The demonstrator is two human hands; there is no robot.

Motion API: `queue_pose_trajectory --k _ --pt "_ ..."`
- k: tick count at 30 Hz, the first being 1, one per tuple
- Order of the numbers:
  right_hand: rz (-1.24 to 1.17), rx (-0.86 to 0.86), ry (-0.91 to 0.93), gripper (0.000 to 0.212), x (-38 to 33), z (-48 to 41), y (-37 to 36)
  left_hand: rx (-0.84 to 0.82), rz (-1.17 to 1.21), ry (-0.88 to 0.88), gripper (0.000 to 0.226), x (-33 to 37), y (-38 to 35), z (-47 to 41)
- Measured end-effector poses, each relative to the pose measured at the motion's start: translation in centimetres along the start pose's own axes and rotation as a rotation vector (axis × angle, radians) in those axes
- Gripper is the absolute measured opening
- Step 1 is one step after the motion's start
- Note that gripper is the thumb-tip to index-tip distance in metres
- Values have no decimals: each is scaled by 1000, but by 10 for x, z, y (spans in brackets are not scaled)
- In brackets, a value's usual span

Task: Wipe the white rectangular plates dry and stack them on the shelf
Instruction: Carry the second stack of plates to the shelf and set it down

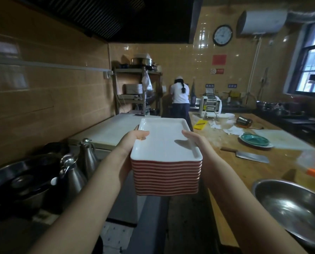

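A tall stack of white rectangular plates [165, 143] with red-striped edges is held in mid-air over the aisle between two counters. My left hand [134, 137] grips its left side with the thumb on the top plate's rim. My right hand [192, 137] grips the right side the same way. The top plate's inside is bare white. Far ahead against the back wall stands a metal shelf [132, 97] holding other white plates.
A person [180, 99] in white stands at the aisle's far end. Left counter: metal jugs [88, 158], pots, a white board [116, 129]. Right wooden table [253, 173]: cleaver [248, 155], teal plate [254, 140], steel bowl [292, 208], yellow item, papers.
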State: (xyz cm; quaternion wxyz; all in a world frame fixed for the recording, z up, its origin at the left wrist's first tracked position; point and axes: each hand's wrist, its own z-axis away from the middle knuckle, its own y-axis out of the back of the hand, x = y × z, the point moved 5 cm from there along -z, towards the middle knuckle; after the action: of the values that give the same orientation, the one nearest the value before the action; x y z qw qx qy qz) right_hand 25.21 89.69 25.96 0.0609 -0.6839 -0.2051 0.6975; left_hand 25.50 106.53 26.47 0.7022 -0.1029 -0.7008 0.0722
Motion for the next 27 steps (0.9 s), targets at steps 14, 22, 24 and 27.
queue_pose_trajectory --k 14,22,24,27 --pt "40 172 15 22 -8 -260 57 -159 28 83 19 -11 14 -293" --pt "6 229 92 15 -34 -389 84 -167 13 93 13 4 6 -435" --pt "5 228 103 15 -38 -419 96 -184 10 89 17 4 1 -468" --pt "-13 217 89 16 -41 -469 117 -179 11 97 20 -4 -7 -520"
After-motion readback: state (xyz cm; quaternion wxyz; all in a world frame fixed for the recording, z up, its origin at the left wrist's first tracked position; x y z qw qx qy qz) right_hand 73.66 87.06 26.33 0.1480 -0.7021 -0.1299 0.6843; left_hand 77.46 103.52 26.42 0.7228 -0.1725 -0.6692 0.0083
